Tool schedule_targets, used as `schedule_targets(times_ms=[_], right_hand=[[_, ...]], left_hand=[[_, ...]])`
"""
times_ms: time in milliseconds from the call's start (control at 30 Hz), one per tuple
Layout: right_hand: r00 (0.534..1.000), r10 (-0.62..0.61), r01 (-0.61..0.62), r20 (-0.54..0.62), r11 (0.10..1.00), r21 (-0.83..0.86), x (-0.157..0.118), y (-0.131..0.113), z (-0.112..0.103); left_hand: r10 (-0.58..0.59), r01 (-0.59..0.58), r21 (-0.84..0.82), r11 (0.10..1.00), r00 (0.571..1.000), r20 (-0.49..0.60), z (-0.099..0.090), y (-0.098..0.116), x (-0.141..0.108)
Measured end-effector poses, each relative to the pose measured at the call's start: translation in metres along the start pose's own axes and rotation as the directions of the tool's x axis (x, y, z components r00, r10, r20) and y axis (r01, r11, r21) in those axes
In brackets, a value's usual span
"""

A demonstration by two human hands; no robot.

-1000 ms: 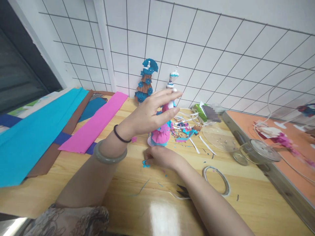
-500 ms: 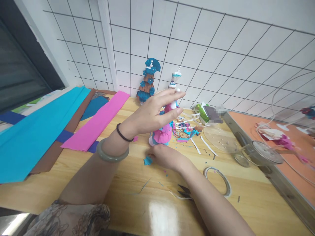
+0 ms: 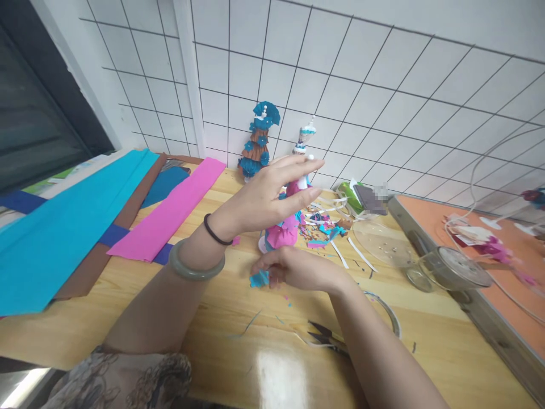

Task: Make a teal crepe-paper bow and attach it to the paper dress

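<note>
My left hand (image 3: 266, 199) stretches across a small tower (image 3: 281, 235) of pink and blue crepe paper with a white upper part. Its fingers are extended and spread from the thumb, overlapping the tower in view; whether they touch it is unclear. Below, my right hand (image 3: 293, 270) is at the tower's base, fingers bent but apart. Those fingertips are at a small blue crepe paper piece (image 3: 259, 279) on the table, partly covering it. Black-bladed scissors (image 3: 326, 335) lie partly beneath my right forearm, and a tape roll (image 3: 389, 311) is partly hidden behind that arm.
A brown and teal paper tower (image 3: 256, 145) and a white-topped one (image 3: 305, 136) stand by the tiled wall. Crepe sheets, including a pink strip (image 3: 170, 210), lie left. Paper scraps (image 3: 327, 230), a clear lid (image 3: 378, 241) and an orange tray (image 3: 460, 216) are right.
My right hand has shifted slightly right and up, and its fingers have parted beside the blue paper piece. My left hand stays almost where it was.
</note>
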State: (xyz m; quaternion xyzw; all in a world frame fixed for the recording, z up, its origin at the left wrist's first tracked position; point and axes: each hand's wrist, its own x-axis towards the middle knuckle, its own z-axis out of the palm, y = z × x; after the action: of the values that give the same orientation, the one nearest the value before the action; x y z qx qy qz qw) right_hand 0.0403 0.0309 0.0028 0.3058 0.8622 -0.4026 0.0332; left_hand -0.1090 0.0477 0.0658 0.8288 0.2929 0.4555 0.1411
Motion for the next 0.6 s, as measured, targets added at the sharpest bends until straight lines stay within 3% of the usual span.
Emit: schedule_targets(times_ms=[100,367,500,600], right_hand=[[0.997,-0.063,0.056,0.048,0.987,0.149,-0.013,-0.007,-0.012],[0.981,-0.183,0.194,-0.066,0.890,0.412,-0.040,-0.015,-0.028],[0.976,-0.130,0.200,-0.174,0.849,0.489,-0.042,-0.014,-0.028],[0.945,-0.097,0.250,-0.314,0.832,0.495,-0.044,-0.017,-0.029]], left_hand=[[-0.001,0.001,-0.016,1.000,1.000,-0.011,-0.001,0.001,0.000],[-0.005,0.005,0.003,1.000,1.000,-0.003,-0.002,0.003,-0.001],[-0.012,0.012,-0.017,1.000,1.000,0.006,-0.003,0.002,-0.001],[-0.022,0.023,-0.055,0.998,1.000,0.019,-0.004,0.002,-0.001]])
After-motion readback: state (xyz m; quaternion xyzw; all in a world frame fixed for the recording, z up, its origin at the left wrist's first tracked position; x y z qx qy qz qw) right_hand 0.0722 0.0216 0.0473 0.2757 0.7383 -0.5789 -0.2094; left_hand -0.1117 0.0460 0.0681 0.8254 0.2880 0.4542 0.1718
